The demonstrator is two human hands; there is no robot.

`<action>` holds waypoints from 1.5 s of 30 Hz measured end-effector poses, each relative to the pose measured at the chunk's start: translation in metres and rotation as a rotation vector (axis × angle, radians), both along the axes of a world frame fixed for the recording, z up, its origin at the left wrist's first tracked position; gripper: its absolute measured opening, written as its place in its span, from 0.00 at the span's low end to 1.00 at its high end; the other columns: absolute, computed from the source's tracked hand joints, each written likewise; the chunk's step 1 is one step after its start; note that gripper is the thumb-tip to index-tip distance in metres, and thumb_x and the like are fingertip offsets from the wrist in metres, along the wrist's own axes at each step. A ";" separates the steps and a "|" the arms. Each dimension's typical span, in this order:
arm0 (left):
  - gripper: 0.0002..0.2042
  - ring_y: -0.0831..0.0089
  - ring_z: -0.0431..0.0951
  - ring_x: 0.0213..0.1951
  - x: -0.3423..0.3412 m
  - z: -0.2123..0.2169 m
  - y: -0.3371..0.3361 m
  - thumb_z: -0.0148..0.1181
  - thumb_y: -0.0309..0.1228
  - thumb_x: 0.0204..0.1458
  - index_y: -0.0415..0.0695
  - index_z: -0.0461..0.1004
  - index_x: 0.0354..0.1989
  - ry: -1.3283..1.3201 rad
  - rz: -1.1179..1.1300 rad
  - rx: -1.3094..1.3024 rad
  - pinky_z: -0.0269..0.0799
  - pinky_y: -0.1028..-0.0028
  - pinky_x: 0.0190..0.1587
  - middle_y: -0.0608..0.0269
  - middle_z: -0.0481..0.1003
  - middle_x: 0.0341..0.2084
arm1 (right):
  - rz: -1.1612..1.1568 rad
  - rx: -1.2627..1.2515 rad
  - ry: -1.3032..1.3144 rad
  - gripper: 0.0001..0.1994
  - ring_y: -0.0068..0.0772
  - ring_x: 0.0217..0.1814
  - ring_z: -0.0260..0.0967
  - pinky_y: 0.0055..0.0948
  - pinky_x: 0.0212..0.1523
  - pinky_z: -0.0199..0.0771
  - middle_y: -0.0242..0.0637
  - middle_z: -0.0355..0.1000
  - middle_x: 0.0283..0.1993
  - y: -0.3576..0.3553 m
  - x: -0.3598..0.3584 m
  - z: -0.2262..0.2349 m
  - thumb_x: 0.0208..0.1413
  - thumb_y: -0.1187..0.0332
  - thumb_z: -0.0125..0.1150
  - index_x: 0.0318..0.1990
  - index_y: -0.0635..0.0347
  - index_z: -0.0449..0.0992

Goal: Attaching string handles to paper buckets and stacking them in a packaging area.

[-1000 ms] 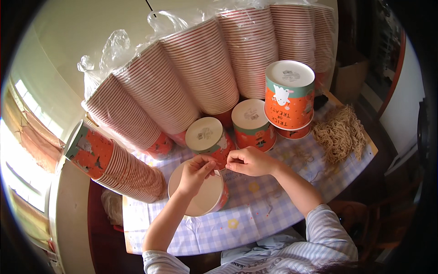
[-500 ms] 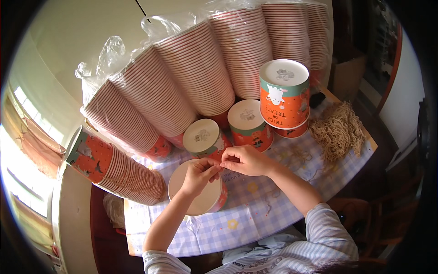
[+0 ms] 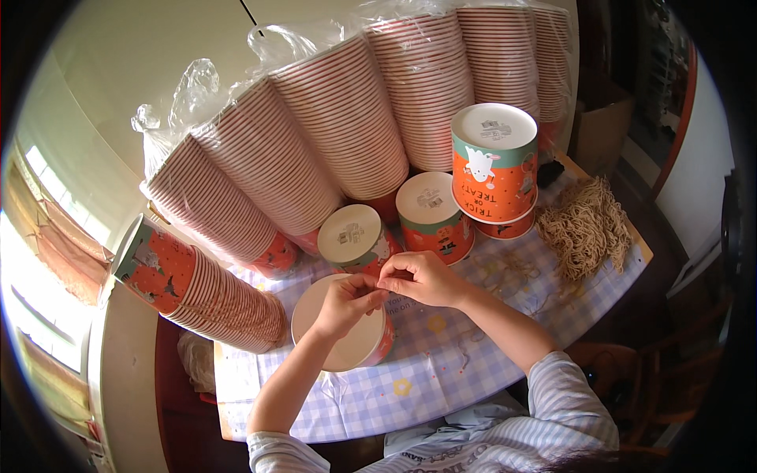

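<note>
My left hand point(image 3: 347, 307) and my right hand point(image 3: 422, 280) meet over the table with fingertips pinched together. Whatever lies between them is too small to make out. Under my left hand is a paper bucket point(image 3: 319, 335) with its round white face toward me and a strip of orange side at its right. Whether that face is its base or its inside I cannot tell. Just beyond the hands, two orange and green paper buckets stand upside down, a nearer bucket point(image 3: 351, 235) and a farther bucket point(image 3: 432, 211).
Tall nested stacks of buckets point(image 3: 339, 118) in clear plastic line the back. Another stack point(image 3: 201, 288) leans at the left edge. An inverted bucket point(image 3: 495, 177) sits on another at the right, beside a heap of beige cord point(image 3: 587, 229). A checked cloth point(image 3: 441, 386) covers the table.
The hands stay together in nearly the same spot, with only slight finger movement. The view has shifted a little; the buckets and cord stay in place.
</note>
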State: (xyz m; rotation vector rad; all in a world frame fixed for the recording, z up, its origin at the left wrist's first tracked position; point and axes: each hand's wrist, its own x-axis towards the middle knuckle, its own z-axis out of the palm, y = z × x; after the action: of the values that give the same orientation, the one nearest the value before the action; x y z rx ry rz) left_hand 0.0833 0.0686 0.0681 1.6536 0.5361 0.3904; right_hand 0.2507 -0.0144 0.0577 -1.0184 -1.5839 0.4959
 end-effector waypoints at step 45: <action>0.04 0.80 0.71 0.31 -0.005 -0.010 0.013 0.54 0.19 0.44 0.39 0.67 0.29 -0.008 0.081 -0.028 0.66 0.82 0.35 0.65 0.71 0.27 | -0.064 0.042 -0.135 0.09 0.24 0.28 0.63 0.22 0.28 0.67 0.31 0.61 0.30 0.000 -0.011 -0.010 0.43 0.72 0.62 0.31 0.59 0.68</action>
State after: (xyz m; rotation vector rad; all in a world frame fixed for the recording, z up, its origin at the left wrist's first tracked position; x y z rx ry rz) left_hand 0.0781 0.0813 0.0581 1.6065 0.6012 0.4470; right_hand 0.2402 -0.0142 0.0476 -1.0859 -1.6681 0.3545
